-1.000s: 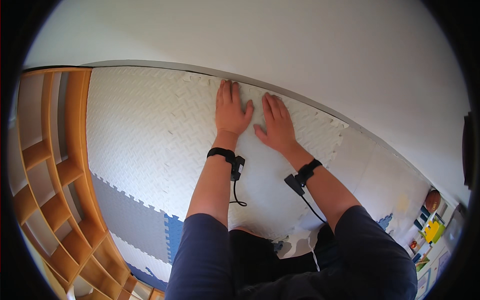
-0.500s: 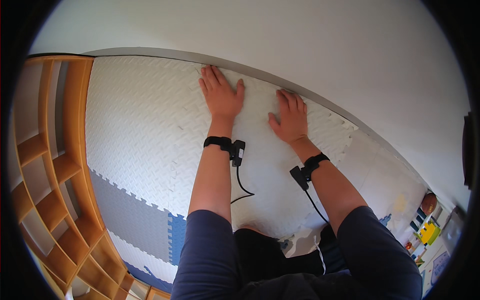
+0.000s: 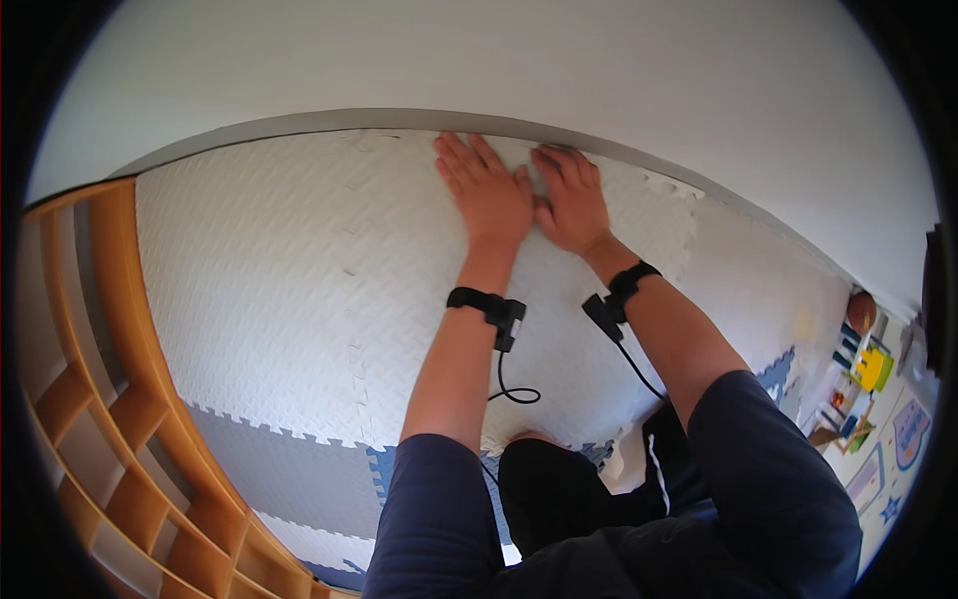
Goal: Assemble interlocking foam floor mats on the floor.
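Note:
My left hand [image 3: 489, 195] lies flat on a white textured foam mat [image 3: 289, 260], its fingertips close to the grey baseboard [image 3: 399, 119] along the wall. Close beside it on the right, my right hand [image 3: 574, 200] is also spread on the mat, fingers pointing at the baseboard. The two thumbs nearly meet. Neither hand holds anything. The mat's jigsaw edge [image 3: 689, 225] shows to the right of my right hand. Each wrist carries a black strap with a small black device and a cable.
An orange-brown wooden shelf unit [image 3: 135, 290] curves along the left. Grey foam tiles [image 3: 289, 474] and a blue one join the white mat nearer me. At the far right are a brown ball [image 3: 861, 312] and a yellow object [image 3: 874, 370] beside the wall [image 3: 519, 50]. Bare floor [image 3: 758, 270] shows at right.
My left hand has slid right along the mat toward my right hand, so the two now sit almost together. The whole view has turned slightly, and the shelf appears lower.

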Motion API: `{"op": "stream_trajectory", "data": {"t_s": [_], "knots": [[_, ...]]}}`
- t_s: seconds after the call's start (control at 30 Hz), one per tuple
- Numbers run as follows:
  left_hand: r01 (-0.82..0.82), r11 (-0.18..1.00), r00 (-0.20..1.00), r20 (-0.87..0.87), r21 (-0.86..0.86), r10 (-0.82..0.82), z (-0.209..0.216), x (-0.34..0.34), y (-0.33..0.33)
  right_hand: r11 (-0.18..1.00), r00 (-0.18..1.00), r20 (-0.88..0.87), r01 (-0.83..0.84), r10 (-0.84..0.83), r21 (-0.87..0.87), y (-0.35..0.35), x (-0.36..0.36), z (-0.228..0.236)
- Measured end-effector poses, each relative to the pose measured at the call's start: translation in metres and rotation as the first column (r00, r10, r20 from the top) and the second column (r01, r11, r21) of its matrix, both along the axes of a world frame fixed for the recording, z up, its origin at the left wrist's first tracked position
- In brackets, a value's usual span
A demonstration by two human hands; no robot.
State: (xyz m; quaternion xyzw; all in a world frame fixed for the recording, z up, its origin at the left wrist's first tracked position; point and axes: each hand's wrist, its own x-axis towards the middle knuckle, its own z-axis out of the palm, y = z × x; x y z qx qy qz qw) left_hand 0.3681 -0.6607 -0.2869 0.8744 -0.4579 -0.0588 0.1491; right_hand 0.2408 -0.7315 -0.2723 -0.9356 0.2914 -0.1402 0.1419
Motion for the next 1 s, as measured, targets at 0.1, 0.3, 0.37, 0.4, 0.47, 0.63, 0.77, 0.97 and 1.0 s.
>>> {"op": "stream_trajectory", "data": {"t_s": [0.1,0.3,0.37,0.4,0.47,0.63,0.77,0.97,1.0], "knots": [[0.157,0.987,0.986,-0.051,-0.023,-0.158,0.000,-0.009,0.026,1.000,1.000,-0.002,0.006,-0.006,-0.025,0.002,-0.011,-0.005],[0.094,0.994,0.991,-0.103,0.046,-0.089,0.013,-0.104,0.097,0.999,0.994,0.110,0.014,-0.009,-0.049,0.007,-0.003,-0.004],[0.115,0.989,0.983,-0.152,0.096,-0.100,0.015,-0.150,0.124,1.000,0.996,0.093,-0.011,0.011,-0.008,-0.002,-0.013,-0.008],[0.121,0.981,0.979,-0.184,0.150,-0.092,0.013,-0.163,0.128,1.000,0.995,0.096,0.000,0.002,-0.024,-0.011,-0.025,-0.007],[0.120,0.988,0.984,-0.140,0.100,-0.106,0.011,-0.166,0.124,0.998,0.993,0.104,-0.063,0.063,-0.003,-0.019,-0.063,-0.007],[0.079,0.997,0.994,-0.079,0.016,-0.077,0.013,-0.165,0.125,0.968,0.973,-0.035,0.225,-0.230,-0.111,-0.059,-0.196,0.002],[0.055,0.998,0.997,-0.062,0.019,-0.054,0.012,-0.170,0.125,0.954,0.939,-0.183,0.271,-0.291,-0.125,-0.072,-0.283,0.003],[0.053,0.998,0.998,0.035,0.029,-0.054,0.017,-0.159,0.132,0.941,0.931,-0.153,0.339,-0.332,0.021,0.006,-0.393,-0.011],[0.033,0.999,0.999,0.039,0.041,-0.034,0.017,-0.157,0.135,0.926,0.904,-0.218,0.377,-0.369,-0.004,0.032,-0.409,-0.015]]}}
